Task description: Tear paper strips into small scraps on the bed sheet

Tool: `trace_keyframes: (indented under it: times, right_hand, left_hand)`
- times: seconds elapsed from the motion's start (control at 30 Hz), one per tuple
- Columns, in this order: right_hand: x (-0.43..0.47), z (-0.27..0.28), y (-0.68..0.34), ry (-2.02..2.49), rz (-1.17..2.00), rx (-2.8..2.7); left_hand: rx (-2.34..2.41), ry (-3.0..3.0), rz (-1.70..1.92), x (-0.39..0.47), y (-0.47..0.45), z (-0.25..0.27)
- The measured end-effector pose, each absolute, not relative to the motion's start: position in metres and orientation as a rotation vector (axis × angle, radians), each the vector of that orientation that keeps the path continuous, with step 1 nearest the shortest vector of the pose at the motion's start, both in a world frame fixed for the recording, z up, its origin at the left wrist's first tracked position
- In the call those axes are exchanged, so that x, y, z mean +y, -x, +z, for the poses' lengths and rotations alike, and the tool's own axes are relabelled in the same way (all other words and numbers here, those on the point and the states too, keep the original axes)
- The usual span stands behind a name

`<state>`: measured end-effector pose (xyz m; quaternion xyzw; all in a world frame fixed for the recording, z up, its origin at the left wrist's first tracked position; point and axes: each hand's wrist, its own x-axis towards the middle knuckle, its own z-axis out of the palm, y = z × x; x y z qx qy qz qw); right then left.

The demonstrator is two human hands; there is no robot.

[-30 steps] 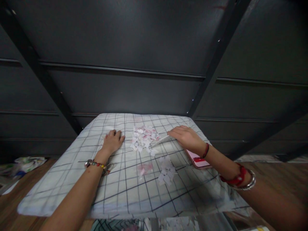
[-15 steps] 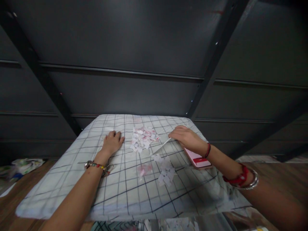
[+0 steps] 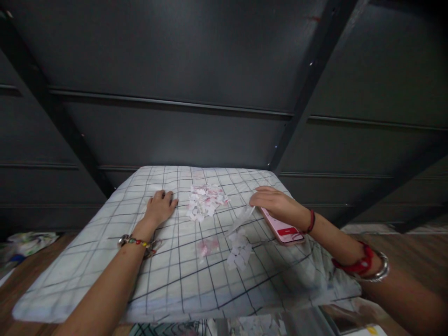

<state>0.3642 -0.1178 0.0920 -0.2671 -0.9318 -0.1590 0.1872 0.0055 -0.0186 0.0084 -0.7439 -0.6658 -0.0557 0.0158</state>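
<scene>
My left hand (image 3: 161,208) lies flat on the checked cloth (image 3: 164,289), fingers spread, to the left of a heap of white and pink paper scraps (image 3: 207,201). My right hand (image 3: 275,205) pinches one end of a thin, translucent plastic piece (image 3: 241,221), possibly a small clear bag, that slants down toward the cloth. Below its lower end sits a smaller cluster of white pieces (image 3: 240,253). A small pinkish clear packet (image 3: 207,247) is left of that cluster. Partly beneath my right hand is a pink-screened phone (image 3: 287,232).
Dark panels (image 3: 182,140) with metal ribs stand behind the cloth-covered surface. Crumpled items (image 3: 30,245) lie on the wooden floor at far left. Below the front edge are a patterned cloth (image 3: 164,329) and assorted items, partly cut off.
My right hand has drawn slightly right and down with the plastic piece, whose broader face now shows. The left hand keeps its place on the cloth. The view has shifted a little.
</scene>
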Motion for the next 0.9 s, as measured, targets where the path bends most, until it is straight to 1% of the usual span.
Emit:
trace_keyframes:
  times: [0.17,0.27,0.4,0.53,0.67,0.9]
  right_hand:
    - [-0.128,0.105,-0.373,0.716,-0.509,-2.540]
    - [-0.117,0.107,-0.364,0.763,-0.650,-2.453]
    - [-0.100,0.102,-0.337,0.899,-0.900,-2.484]
    - [-0.098,0.095,-0.317,0.929,-1.019,-2.528]
    - [-0.111,0.099,-0.316,0.836,-1.045,-2.520]
    - [-0.132,0.107,-0.321,0.861,-0.983,-2.489]
  left_hand:
    - [-2.111,2.297,-0.163,-0.019,-0.006,0.009]
    - [-2.095,2.319,-0.155,-0.019,-0.006,0.009]
    - [-2.080,2.318,-0.183,-0.018,-0.005,0.008]
    - [-2.068,2.312,-0.199,-0.018,-0.004,0.007]
    - [-2.068,2.303,-0.185,-0.018,-0.005,0.007]
    - [-2.089,2.315,-0.159,-0.019,-0.005,0.008]
